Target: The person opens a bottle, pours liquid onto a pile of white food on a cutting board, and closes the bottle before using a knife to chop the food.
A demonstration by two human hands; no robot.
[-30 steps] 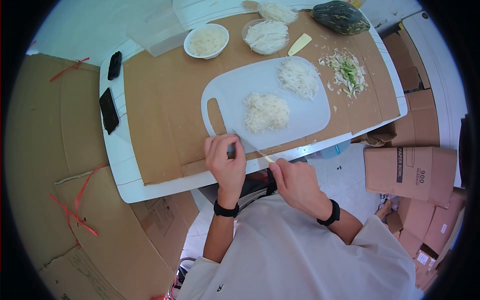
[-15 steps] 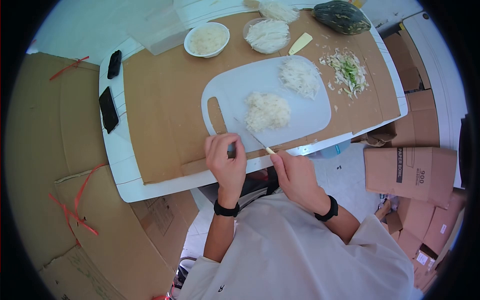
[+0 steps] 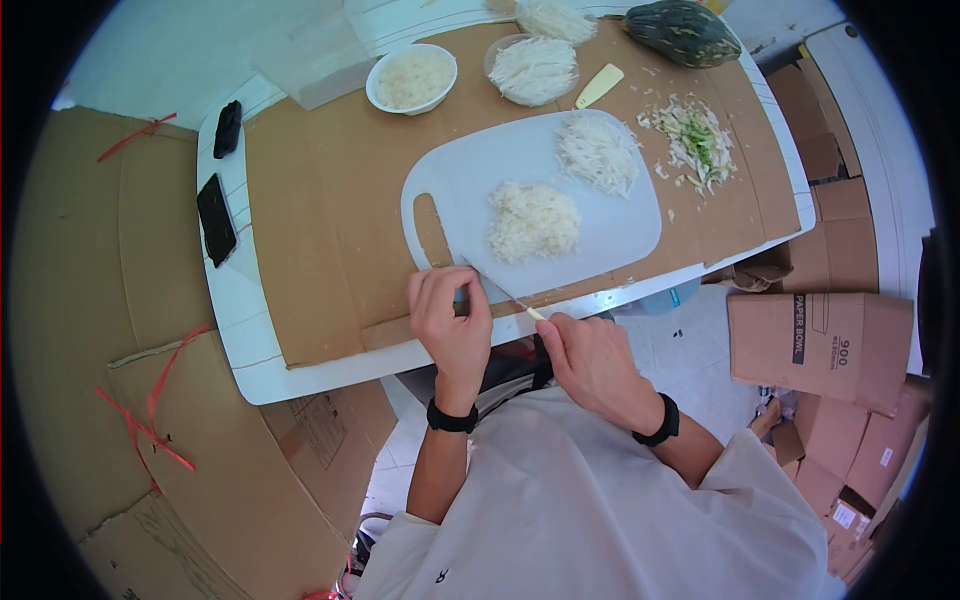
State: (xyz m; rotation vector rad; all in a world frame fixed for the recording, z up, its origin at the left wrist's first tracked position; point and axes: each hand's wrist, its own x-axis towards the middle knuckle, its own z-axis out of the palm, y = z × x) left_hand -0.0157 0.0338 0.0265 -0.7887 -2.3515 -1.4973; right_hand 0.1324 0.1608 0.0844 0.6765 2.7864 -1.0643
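Observation:
My right hand (image 3: 598, 358) is wrapped round the cream handle of a knife (image 3: 512, 298) at the near edge of the white cutting board (image 3: 460, 185). The thin blade points up and left, its tip close to the fingers of my left hand (image 3: 452, 315). Those fingers are curled into a pinch by the board's near left corner; whether something is between them is hidden. On the board lie a mound of finely chopped white pieces (image 3: 534, 222) and, farther right, a pile of white shreds (image 3: 598, 153).
Behind the board stand a white bowl of chopped pieces (image 3: 412, 80), a clear bowl of shreds (image 3: 533, 72), a cream-handled peeler-like tool (image 3: 600, 86) and a green squash (image 3: 683, 34). Peelings (image 3: 695, 145) lie right on the cardboard (image 3: 320, 210). Two black phones (image 3: 216, 220) rest left.
My right hand has shifted slightly left and down with the knife, bringing the blade tip nearer my left fingers. My left hand stays almost still.

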